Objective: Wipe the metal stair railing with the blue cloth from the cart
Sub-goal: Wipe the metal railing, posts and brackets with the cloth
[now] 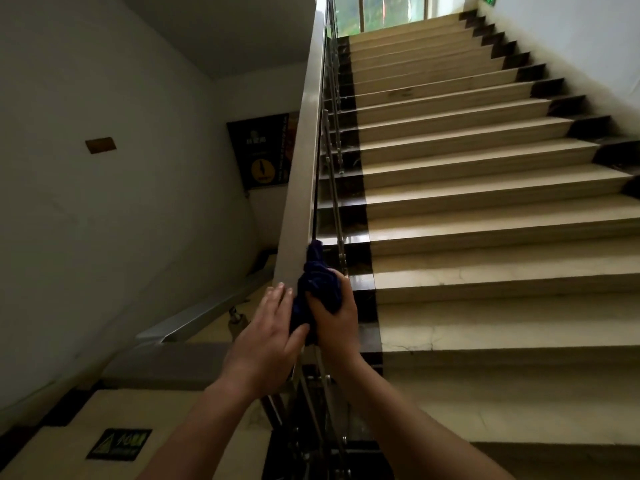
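A broad metal stair railing [304, 140] climbs from the lower middle toward the top of the head view. A dark blue cloth [317, 282] is bunched against the rail's right side near its lower end. My right hand [334, 317] grips the cloth from the right, fingers curled round it. My left hand [266, 330] lies on the rail's left side with straight fingers, its thumb touching the cloth. The cart is out of view.
Beige steps [485, 209] with dark edging rise to the right of the rail toward a window [384, 10]. Thin steel balusters [334, 188] run under the rail. A lower handrail [204, 313] descends on the left beside a white wall with a dark poster [263, 154].
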